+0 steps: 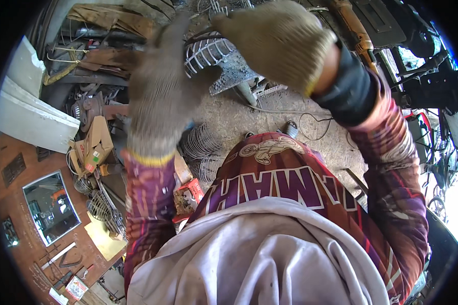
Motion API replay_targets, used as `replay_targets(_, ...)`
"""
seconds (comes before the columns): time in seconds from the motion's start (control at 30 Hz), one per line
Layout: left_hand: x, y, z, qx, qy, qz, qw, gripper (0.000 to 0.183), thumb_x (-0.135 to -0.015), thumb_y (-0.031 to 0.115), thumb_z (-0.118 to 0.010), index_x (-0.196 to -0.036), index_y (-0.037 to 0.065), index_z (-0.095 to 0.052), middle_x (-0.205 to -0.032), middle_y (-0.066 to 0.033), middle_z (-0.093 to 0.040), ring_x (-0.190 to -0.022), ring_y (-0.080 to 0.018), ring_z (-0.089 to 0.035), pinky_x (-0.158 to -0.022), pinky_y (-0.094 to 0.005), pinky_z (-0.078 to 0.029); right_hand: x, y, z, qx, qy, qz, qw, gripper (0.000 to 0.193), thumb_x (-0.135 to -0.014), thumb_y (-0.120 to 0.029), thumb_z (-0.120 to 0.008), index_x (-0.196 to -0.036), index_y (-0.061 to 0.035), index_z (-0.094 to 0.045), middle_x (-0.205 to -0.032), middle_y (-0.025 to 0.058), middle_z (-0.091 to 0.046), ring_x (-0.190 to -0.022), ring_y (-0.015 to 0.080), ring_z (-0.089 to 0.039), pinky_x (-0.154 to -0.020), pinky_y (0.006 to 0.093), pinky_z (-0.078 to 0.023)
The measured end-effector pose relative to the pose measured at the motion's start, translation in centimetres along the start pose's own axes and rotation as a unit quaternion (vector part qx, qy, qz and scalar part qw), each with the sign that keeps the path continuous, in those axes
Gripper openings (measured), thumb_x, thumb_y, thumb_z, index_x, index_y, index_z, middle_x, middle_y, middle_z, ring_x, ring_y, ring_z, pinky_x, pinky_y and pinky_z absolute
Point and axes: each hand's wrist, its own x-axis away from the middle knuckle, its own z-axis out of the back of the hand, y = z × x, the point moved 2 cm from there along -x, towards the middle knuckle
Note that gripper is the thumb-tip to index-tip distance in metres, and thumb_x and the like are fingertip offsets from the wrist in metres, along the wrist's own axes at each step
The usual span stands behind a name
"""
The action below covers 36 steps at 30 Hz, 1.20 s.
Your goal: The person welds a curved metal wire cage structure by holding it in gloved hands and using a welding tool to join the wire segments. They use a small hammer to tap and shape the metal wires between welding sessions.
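A grey-beige knit work glove covers my left hand (160,91), raised at upper left. Its fingers stretch upward and its thumb stands out to the right; motion smears the fingertips, and I see nothing held. My right hand (275,43), in a similar glove, reaches in from the right with its back up and its fingers curled in to the left. A dark, thin curved piece shows by those fingertips, but what they grip is hidden. Below and between the hands lies a curved wire grille (208,53), beside a grey, rough-topped metal surface (236,76).
Stacked wire rings (201,142) lie on the concrete floor (285,109), with a thin cable (315,114) to the right. At left are an open cardboard box (97,145) and a brown board (15,203) with tools. An orange power tool (355,28) lies at upper right.
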Motion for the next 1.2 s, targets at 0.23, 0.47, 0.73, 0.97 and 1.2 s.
replay_targets(0.23,-3.0,-4.8,-2.3,-0.195,-0.095,0.014,0.976,0.038,-0.097,0.041,-0.059,-0.124,0.015,-0.063,-0.102,-0.0178,-0.071,-0.096,-0.0336,-0.071,-0.079,-0.0444,-0.057,-3.0,-5.7,10.7,-0.04,-0.052,-0.08,0.995,0.037,-0.094,-0.025,-0.064,-0.121,-0.0003,-0.065,-0.11,0.0181,-0.07,-0.098,0.0281,-0.068,-0.087,0.0369,-0.057)
replay_targets(0.47,-0.7,-9.2,-2.0,0.037,0.066,0.144,0.987,0.045,-0.099,0.047,-0.057,-0.116,0.008,-0.07,-0.088,-0.0119,-0.074,-0.08,-0.0283,-0.072,-0.074,-0.04,-0.054,7.9,9.0,2.2,0.09,0.258,-0.274,0.922,0.061,-0.09,-0.046,-0.064,-0.136,-0.007,-0.053,-0.122,0.0245,-0.063,-0.101,0.0395,-0.068,-0.087,0.0464,-0.055)
replay_targets(0.73,2.7,-10.8,-5.6,0.202,0.176,0.269,0.925,0.044,-0.098,0.042,-0.062,-0.109,0.0,-0.071,-0.086,-0.0113,-0.073,-0.067,-0.0182,-0.064,-0.064,-0.0373,-0.049,10.1,11.0,-3.1,0.201,0.0,-0.436,0.877,0.048,-0.087,-0.045,-0.069,-0.115,-0.0062,-0.065,-0.112,0.0224,-0.065,-0.098,0.0398,-0.069,-0.08,0.0496,-0.056)
replay_targets(0.97,3.7,-7.2,-7.8,0.162,0.16,0.24,0.944,0.031,-0.099,0.028,-0.062,-0.112,0.001,-0.07,-0.093,-0.0145,-0.075,-0.076,-0.0189,-0.07,-0.068,-0.0333,-0.052,10.3,12.7,-1.8,0.278,0.018,-0.391,0.877,0.034,-0.087,-0.036,-0.069,-0.107,-0.0087,-0.07,-0.109,0.0173,-0.07,-0.1,0.0339,-0.07,-0.081,0.046,-0.057)
replay_targets(1.2,3.4,-6.4,-7.8,0.151,0.193,0.199,0.949,0.034,-0.102,0.026,-0.058,-0.12,-0.002,-0.064,-0.1,-0.0092,-0.07,-0.077,-0.0157,-0.067,-0.064,-0.029,-0.054,10.3,14.4,-4.4,0.205,0.034,-0.333,0.92,0.021,-0.09,-0.015,-0.052,-0.097,0.0009,-0.064,-0.079,0.0181,-0.072,-0.078,0.038,-0.072,-0.07,0.047,-0.057)
